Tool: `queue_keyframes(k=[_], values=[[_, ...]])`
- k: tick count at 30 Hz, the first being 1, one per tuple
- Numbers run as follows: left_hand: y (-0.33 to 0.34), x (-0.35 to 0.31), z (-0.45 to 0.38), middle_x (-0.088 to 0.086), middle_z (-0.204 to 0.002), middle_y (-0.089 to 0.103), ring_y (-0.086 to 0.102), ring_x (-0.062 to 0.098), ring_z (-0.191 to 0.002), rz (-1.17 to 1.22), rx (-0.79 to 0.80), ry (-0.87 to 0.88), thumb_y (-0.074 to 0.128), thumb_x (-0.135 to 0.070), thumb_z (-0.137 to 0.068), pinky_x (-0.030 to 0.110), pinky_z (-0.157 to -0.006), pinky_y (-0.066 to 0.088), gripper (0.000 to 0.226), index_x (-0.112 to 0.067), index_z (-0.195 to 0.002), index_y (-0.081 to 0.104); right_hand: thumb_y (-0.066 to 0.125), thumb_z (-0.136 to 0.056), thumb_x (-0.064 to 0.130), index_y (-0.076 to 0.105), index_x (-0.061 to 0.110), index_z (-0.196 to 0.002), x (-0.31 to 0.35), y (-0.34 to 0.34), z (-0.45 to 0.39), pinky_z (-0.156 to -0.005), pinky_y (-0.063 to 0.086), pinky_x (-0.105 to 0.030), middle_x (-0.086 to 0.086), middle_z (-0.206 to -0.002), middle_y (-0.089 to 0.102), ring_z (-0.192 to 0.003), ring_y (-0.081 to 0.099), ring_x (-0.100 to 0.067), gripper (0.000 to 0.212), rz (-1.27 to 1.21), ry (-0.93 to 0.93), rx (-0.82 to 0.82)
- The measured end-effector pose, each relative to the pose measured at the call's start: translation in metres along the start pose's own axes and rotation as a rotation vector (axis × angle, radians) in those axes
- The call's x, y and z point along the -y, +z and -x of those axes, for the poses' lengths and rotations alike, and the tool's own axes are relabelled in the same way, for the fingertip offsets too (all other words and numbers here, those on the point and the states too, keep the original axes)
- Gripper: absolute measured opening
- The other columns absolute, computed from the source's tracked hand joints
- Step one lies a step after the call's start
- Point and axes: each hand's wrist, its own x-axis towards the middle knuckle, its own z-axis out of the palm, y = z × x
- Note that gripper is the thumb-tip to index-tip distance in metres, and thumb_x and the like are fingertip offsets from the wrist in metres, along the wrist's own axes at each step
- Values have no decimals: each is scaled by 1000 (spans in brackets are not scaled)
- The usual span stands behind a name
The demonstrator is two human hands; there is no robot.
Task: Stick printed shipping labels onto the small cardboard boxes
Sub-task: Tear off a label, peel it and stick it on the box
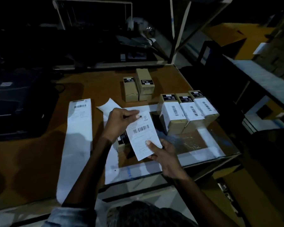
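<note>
The brown counter (39, 153) carries all work items, under dim lighting. A long white strip of printed labels (77, 141) lies flat on it, left of centre, barcode at the far end. To its right a white-bordered mat (202, 153) covers the counter's near right corner.

Three labelled boxes (187, 112) stand side by side at the far right of the mat, touching one another, each with a white barcode label on its upper face. Two unlabelled boxes (138, 86) stand farther back on the bare counter, also touching.

The shipping label (143, 135) is held tilted above a partly hidden box (123, 141) at the mat's left part. Whether the label touches this box cannot be determined.

The left hand (120, 122) pinches the label's upper edge between thumb and fingers. The right hand (164, 154) grips the lower right part, thumb on the printed face.

A loose white backing sheet (108, 104) lies just beyond the left hand.
</note>
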Motion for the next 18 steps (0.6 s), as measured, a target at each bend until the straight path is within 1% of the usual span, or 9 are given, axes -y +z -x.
queue_keyframes(k=[2, 5, 7, 10, 12, 14, 16, 17, 18], values=[[6, -7, -4, -3, -101, 76, 69, 0, -81, -5, -13, 2, 77, -16, -86, 12, -65, 45, 19, -8, -103, 79, 79, -85, 14, 69, -3, -113, 3, -7, -1, -80, 61, -42, -14, -107, 76, -103, 73, -31, 34, -24, -21, -57], [11, -15, -11, -7, -85, 76, 69, -1, -74, -66, -34, 31, 79, -14, -84, 11, -62, 45, 4, -13, -87, 80, 77, -87, 13, 72, 0, -112, 7, -13, -1, -88, 60, -43, -12, -108, 76, -102, 73, -27, 28, -53, -54, -41], [13, -20, -18, -11, -79, 74, 67, -4, -72, -122, -39, 63, 79, -15, -83, 9, -61, 43, 1, -16, -84, 79, 76, -87, 12, 73, -1, -111, 8, -10, 0, -86, 61, -40, -12, -108, 76, -102, 74, -26, 27, -93, -71, -50], [17, -20, -28, -10, -79, 73, 64, -7, -70, -189, -27, 93, 79, -18, -84, 8, -60, 40, 5, -13, -83, 80, 77, -86, 11, 72, -4, -108, 7, -3, -3, -75, 61, -29, -13, -104, 77, -99, 74, -26, 27, -163, -50, -100], [19, -12, -36, -10, -80, 74, 65, -3, -73, -226, -25, 72, 79, -23, -84, 15, -65, 43, 9, -14, -82, 80, 77, -86, 10, 72, -4, -107, 6, 2, -5, -72, 61, -25, -13, -103, 77, -98, 75, -25, 26, -193, -17, -115], [18, -3, -41, -13, -85, 69, 64, 5, -84, -252, -34, 67, 82, -26, -82, 27, -73, 45, 10, -17, -79, 79, 78, -85, 9, 73, -3, -103, 4, 9, -6, -70, 61, -25, -14, -103, 77, -96, 75, -23, 22, -225, 21, -129], [13, 4, -44, -15, -94, 57, 56, 11, -99, -287, -26, 56, 84, -28, -79, 30, -81, 42, 12, -17, -80, 79, 79, -84, 7, 73, 0, -98, 0, 15, -8, -66, 61, -25, -14, -101, 77, -91, 75, -21, 16, -251, 68, -152], [8, 7, -45, -13, -96, 55, 54, 10, -101, -300, -6, 44, 85, -29, -78, 30, -83, 41, 14, -16, -81, 80, 78, -84, 6, 73, 0, -96, -3, 18, -9, -65, 61, -26, -15, -101, 77, -89, 76, -19, 15, -256, 93, -157], [4, 10, -46, -12, -95, 59, 55, 7, -98, -308, 23, 28, 85, -29, -78, 30, -81, 41, 15, -16, -80, 80, 78, -84, 5, 72, -1, -95, -7, 21, -11, -64, 62, -27, -16, -102, 76, -85, 76, -19, 13, -259, 117, -157]])
